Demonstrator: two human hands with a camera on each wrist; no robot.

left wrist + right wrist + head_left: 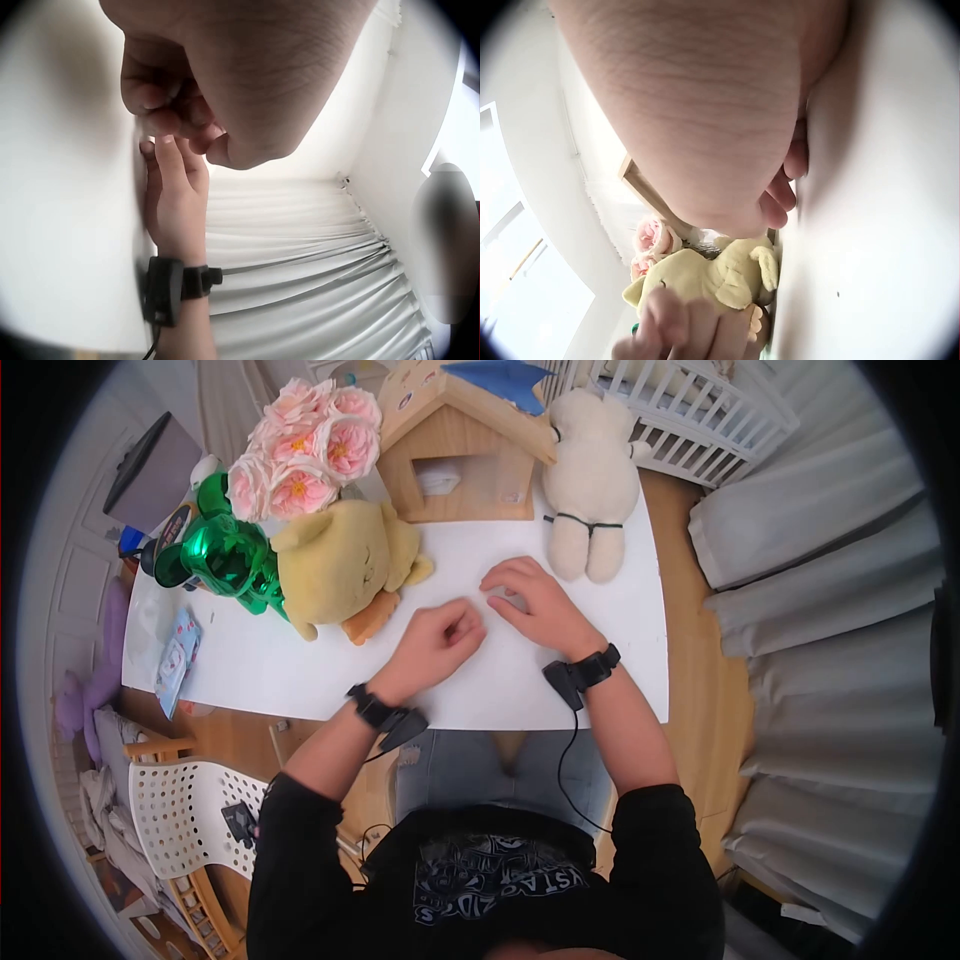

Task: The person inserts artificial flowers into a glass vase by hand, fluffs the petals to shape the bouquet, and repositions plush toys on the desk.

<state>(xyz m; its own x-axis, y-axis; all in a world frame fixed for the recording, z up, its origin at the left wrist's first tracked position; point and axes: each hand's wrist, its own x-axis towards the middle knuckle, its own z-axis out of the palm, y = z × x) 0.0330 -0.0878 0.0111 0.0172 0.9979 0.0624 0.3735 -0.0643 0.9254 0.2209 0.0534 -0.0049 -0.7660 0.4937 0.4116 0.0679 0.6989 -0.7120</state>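
Note:
Over the middle of the white table (590, 705), my left hand (437, 645) hovers with its fingers loosely curled and nothing held in them. To its right, my right hand (537, 605) rests low at the tabletop, fingers gently bent, also holding nothing. In the left wrist view the fingertips of the two hands overlap. A yellow plush toy (335, 565) lies just beyond and left of my left hand, with a small orange-brown piece (370, 618) under its edge. Past my right hand lies a cream plush toy (592, 480) with dark cords around it.
A wooden toy house (460, 470) stands at the back, beside pink flowers (305, 450). Shiny green objects (215, 550) and a light blue packet (177, 663) occupy the left side. Around the table are a white perforated chair (180, 810), a white crib (690, 420) and grey curtains (820, 690).

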